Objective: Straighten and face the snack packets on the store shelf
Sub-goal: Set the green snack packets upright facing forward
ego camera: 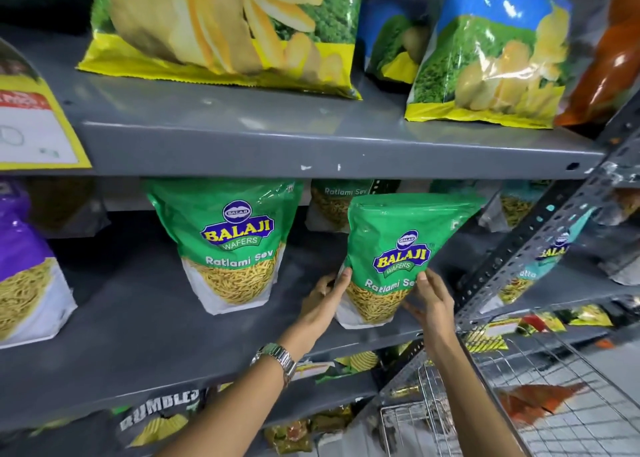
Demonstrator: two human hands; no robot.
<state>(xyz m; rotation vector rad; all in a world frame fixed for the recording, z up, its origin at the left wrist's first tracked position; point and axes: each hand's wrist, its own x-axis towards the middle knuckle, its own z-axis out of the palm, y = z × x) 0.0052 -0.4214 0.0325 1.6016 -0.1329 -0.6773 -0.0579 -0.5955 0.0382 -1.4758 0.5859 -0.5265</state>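
A green Balaji Ratlami Sev packet stands upright near the front right of the middle grey shelf, label facing me. My left hand grips its lower left edge and my right hand grips its lower right edge. A second green Ratlami Sev packet stands upright to the left, facing forward, apart from both hands. Another Ratlami Sev packet sits further back, partly hidden behind the held one.
A purple packet stands at the far left. Large yellow-green chip bags fill the upper shelf. A perforated grey upright runs just right of my hands. A wire cart sits at the lower right.
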